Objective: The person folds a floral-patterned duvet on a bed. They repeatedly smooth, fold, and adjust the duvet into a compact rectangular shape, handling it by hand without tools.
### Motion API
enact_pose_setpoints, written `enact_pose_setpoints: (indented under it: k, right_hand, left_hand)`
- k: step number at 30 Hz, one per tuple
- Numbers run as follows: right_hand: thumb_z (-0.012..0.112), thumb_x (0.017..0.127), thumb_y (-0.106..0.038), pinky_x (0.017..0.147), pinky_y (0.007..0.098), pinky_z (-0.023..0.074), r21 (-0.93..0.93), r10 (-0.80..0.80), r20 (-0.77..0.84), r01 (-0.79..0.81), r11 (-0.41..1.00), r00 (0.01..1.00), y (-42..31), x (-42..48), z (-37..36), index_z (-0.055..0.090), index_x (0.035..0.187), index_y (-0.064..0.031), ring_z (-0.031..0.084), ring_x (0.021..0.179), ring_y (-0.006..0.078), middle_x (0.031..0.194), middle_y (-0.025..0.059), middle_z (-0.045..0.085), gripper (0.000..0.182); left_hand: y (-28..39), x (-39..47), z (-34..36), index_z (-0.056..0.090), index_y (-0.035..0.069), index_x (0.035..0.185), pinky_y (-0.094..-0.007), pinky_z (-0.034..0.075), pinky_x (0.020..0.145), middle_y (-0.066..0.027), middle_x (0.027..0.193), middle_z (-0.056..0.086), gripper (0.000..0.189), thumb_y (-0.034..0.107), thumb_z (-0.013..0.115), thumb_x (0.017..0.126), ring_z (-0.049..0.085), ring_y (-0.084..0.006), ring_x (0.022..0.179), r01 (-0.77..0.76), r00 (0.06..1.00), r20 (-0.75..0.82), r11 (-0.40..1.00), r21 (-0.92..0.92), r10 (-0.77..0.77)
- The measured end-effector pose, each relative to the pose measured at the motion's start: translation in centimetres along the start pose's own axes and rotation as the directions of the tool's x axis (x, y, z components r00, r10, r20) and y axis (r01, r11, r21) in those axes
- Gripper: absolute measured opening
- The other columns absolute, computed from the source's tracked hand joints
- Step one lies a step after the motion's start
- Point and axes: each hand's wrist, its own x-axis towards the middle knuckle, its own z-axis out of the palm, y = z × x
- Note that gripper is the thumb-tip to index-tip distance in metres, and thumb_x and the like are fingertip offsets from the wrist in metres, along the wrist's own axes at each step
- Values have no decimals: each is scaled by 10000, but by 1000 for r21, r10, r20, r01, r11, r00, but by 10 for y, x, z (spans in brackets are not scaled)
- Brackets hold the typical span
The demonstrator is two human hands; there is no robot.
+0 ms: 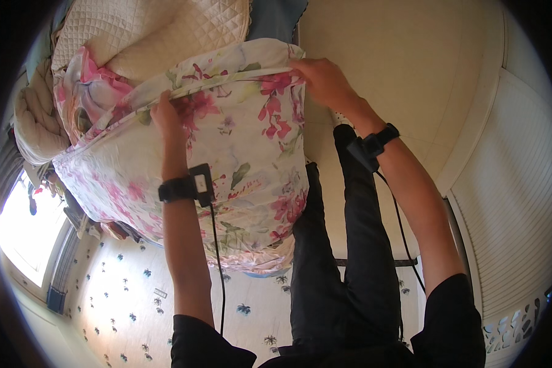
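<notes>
A white duvet cover or sheet with pink flowers [239, 138] lies spread over the bed before me. My left hand [166, 115] grips its folded upper edge near the middle. At the right end of the same edge, my right hand [319, 80] pinches the corner between thumb and fingers. The fabric is drawn into a long band between the two hands. Bunched floral cloth with a bright pink part [92, 87] lies beyond my left hand. Each of my wrists wears a black strap with a small device and a cable.
A cream quilted pad [165, 32] covers the far part of the bed, with a rolled beige quilt [37, 119] at the left. Pale floor [386, 41] lies right of the bed, beside a ribbed white panel [510, 193]. A bright window [32, 230] is at the left.
</notes>
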Motion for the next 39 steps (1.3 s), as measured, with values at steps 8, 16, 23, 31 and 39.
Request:
enact_pose_setpoints:
  k: [8,16,23,31,39]
  right_hand:
    - [711,758,-85,683,429,517,-183,112,-182,-145,972,977,25,6,-111,602,1056,-128,641,826,351,905,90,679,320]
    - [624,888,-236,895,499,472,-385,322,42,-282,879,946,79,-22,-17,524,1264,-113,535,1131,421,1235,187,574,407]
    - [577,933,-454,1063,470,376,284,479,123,-494,822,869,57,-96,83,305,1458,-23,417,1312,415,1414,277,419,731]
    - [580,916,-524,1035,429,398,470,556,544,-777,418,628,-6,-161,125,300,1459,11,485,1276,373,1371,281,486,811]
    - [649,873,-447,1046,448,394,196,532,215,-570,798,819,40,-131,104,358,1431,4,472,1254,400,1378,254,472,774]
  left_hand:
    - [59,-107,71,353,111,570,-320,349,403,-34,494,372,521,353,536,994,382,-159,408,-246,946,229,968,47,229]
    - [15,-2,84,595,10,737,-289,471,437,-102,606,628,458,372,486,996,605,-197,481,-164,963,265,895,414,54]
    - [7,8,54,660,0,893,-297,506,535,-102,737,682,402,371,537,989,658,-214,586,-290,936,228,955,65,268]
    - [-7,-48,17,487,20,1310,-370,478,935,-133,1309,549,394,186,578,964,552,-252,1187,-590,757,456,789,170,468]
    - [-161,-249,-68,563,45,1218,-505,383,1026,-215,1321,504,416,49,678,818,454,-426,1251,-790,587,779,363,494,219]
